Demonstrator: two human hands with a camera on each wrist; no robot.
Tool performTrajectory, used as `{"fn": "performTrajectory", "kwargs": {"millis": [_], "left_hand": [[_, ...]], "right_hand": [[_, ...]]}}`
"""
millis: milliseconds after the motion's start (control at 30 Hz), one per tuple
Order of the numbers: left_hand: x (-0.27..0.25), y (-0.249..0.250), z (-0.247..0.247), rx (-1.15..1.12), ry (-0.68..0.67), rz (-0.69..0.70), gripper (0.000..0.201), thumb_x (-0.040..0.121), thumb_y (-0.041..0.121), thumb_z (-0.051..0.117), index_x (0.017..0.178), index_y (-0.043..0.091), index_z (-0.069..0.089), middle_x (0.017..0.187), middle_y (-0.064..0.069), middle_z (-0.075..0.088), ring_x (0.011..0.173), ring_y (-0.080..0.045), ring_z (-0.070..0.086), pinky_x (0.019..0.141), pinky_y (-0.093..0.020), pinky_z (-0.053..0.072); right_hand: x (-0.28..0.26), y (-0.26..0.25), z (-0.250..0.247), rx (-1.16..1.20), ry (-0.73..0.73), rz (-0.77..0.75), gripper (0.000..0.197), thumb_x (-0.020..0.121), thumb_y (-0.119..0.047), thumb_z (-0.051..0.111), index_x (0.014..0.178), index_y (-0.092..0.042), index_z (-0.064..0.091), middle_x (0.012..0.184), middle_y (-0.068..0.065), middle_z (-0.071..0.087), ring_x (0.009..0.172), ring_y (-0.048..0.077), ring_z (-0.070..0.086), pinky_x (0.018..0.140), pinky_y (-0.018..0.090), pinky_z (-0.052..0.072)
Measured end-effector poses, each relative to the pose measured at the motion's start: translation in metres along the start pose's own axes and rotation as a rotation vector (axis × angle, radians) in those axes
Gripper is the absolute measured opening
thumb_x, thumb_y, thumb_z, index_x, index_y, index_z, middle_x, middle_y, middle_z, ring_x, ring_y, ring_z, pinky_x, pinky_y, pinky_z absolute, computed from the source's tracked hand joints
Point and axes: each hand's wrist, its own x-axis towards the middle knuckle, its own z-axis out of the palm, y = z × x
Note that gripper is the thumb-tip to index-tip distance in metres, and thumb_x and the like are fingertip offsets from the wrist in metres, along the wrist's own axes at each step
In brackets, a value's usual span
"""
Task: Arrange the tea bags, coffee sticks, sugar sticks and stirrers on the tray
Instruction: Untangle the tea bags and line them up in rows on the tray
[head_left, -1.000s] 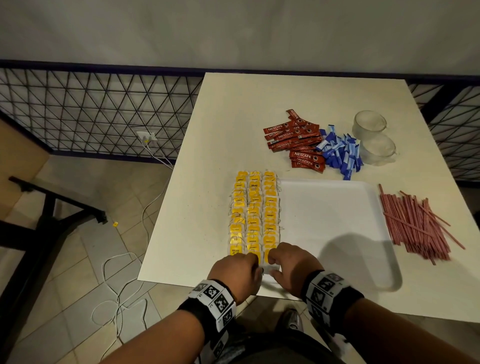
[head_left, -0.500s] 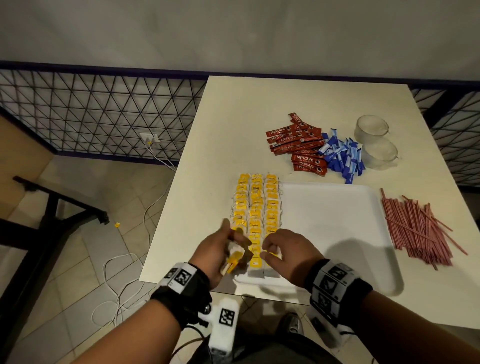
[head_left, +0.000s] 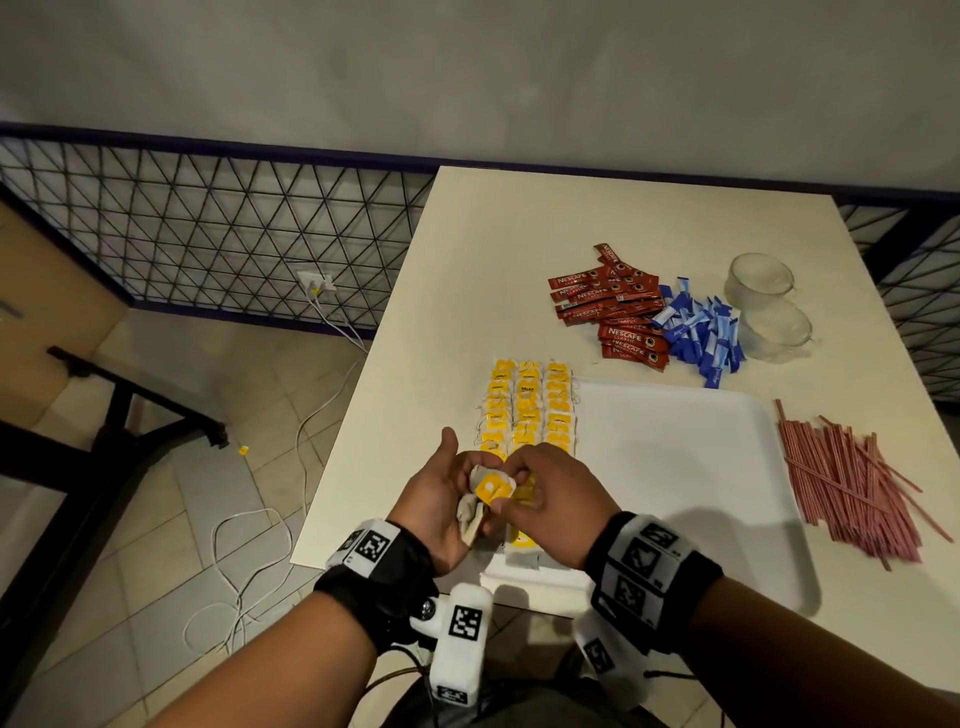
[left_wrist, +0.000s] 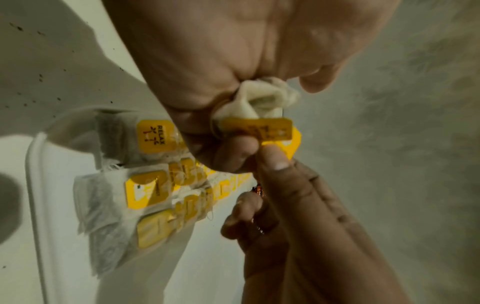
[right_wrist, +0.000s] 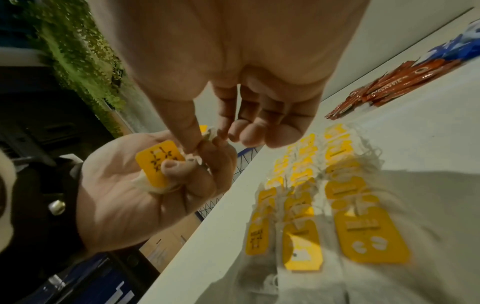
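1. A crumpled tea bag (head_left: 480, 501) with a yellow tag is gripped in the curled left hand (head_left: 441, 512); its tag is pinched by the right hand (head_left: 553, 501).
2. Beyond, rows of tea bags (head_left: 527, 410) are laid along the tray (head_left: 675, 467)'s left edge.
3. Farther off, coffee sticks (head_left: 610, 306) and sugar sticks (head_left: 701, 335) are piled.

One white tray (head_left: 675, 467) lies on one table (head_left: 467, 291), with tea bags (head_left: 527, 410) laid on it in three columns; their total cannot be counted. Two glass cups (head_left: 763, 301) stand beside one heap of red coffee sticks (head_left: 613, 306), one heap of blue sugar sticks (head_left: 701, 338) and one pile of stirrers (head_left: 852, 478). Two hands, left (head_left: 441, 499) and right (head_left: 561, 499), hold one further tea bag (head_left: 488, 491).
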Motion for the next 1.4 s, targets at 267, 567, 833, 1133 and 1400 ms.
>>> {"fn": "performTrajectory", "kwargs": {"millis": [267, 567, 833, 1133, 1400], "left_hand": [[-0.003, 0.0, -0.011, 0.668, 0.166, 0.264, 0.037, 0.096, 0.051, 0.044, 0.101, 0.02, 0.063, 0.074, -0.006, 0.053, 0.043, -0.01, 0.04, 0.043, -0.02, 0.03], [-0.003, 0.002, -0.031, 1.256, 0.048, 0.554, 0.018, 0.074, 0.031, 0.075, 0.085, 0.018, 0.072, 0.083, 0.009, 0.062, 0.067, -0.001, 0.054, 0.067, -0.019, 0.041], [-0.008, -0.011, -0.039, 1.413, 0.081, 0.445, 0.02, 0.086, 0.026, 0.07, 0.069, 0.023, 0.059, 0.069, 0.01, 0.051, 0.062, 0.0, 0.048, 0.063, -0.018, 0.035], [-0.003, -0.03, -0.026, 1.278, 0.093, 0.31, 0.04, 0.078, 0.038, 0.07, 0.061, 0.006, 0.052, 0.056, 0.001, 0.04, 0.055, -0.011, 0.035, 0.057, -0.028, 0.03], [-0.009, -0.022, -0.037, 1.326, 0.176, 0.336, 0.022, 0.08, 0.02, 0.075, 0.07, 0.036, 0.064, 0.082, 0.011, 0.071, 0.074, 0.01, 0.059, 0.068, -0.003, 0.039]], "right_hand": [[0.001, 0.0, -0.007, 0.107, -0.014, -0.01, 0.014, 0.089, -0.019, 0.062, 0.084, -0.029, 0.054, 0.071, -0.017, 0.052, 0.063, 0.004, 0.05, 0.061, 0.016, 0.039], [0.004, -0.003, -0.012, 0.114, -0.033, -0.022, 0.007, 0.087, -0.021, 0.067, 0.088, -0.025, 0.072, 0.073, -0.022, 0.059, 0.069, -0.007, 0.053, 0.063, 0.005, 0.036], [0.001, 0.005, 0.001, 0.148, -0.03, 0.0, 0.004, 0.086, -0.02, 0.069, 0.088, -0.021, 0.072, 0.073, -0.021, 0.058, 0.071, -0.008, 0.054, 0.064, 0.004, 0.037], [-0.012, 0.03, 0.006, 0.057, -0.129, 0.112, 0.022, 0.089, -0.032, 0.063, 0.07, -0.04, 0.053, 0.068, -0.011, 0.055, 0.068, 0.004, 0.05, 0.07, 0.026, 0.042], [-0.02, 0.054, 0.003, 0.101, -0.141, 0.25, 0.019, 0.087, -0.042, 0.063, 0.072, -0.037, 0.051, 0.067, -0.004, 0.063, 0.077, 0.02, 0.064, 0.078, 0.037, 0.051]]}}
